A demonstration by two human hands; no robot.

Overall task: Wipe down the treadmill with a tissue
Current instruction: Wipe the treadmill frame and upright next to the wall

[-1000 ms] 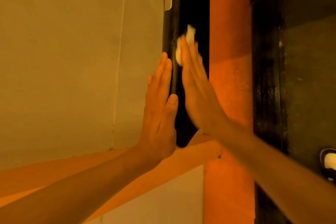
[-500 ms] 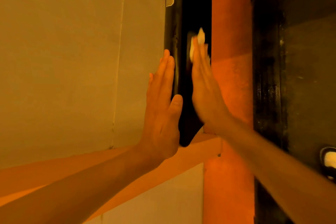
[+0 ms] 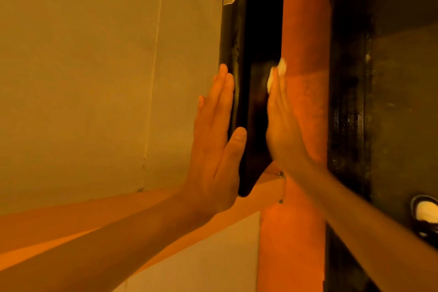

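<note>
Pinning the tissue (image 3: pixel 281 69) to the treadmill (image 3: pixel 254 114) flat-fingered, the right hand (image 3: pixel 282 130) is likely risking dropping it; the left hand (image 3: pixel 213 149) is bracing flat.

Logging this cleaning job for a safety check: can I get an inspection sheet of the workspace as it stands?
Surface: dark treadmill panel, upright, glossy.
Job's things: white tissue pressed against the panel under the right fingers.
Clutter: round dark fitting with pale centre, lower right; unidentifiable.
Grippers: left hand flat at the panel's left edge, thumb on its dark face; right hand flat, fingers straight, pressing the tissue.
Cables: nothing seen.
Surroundings: beige wall left, orange column right, dim amber light.
</note>
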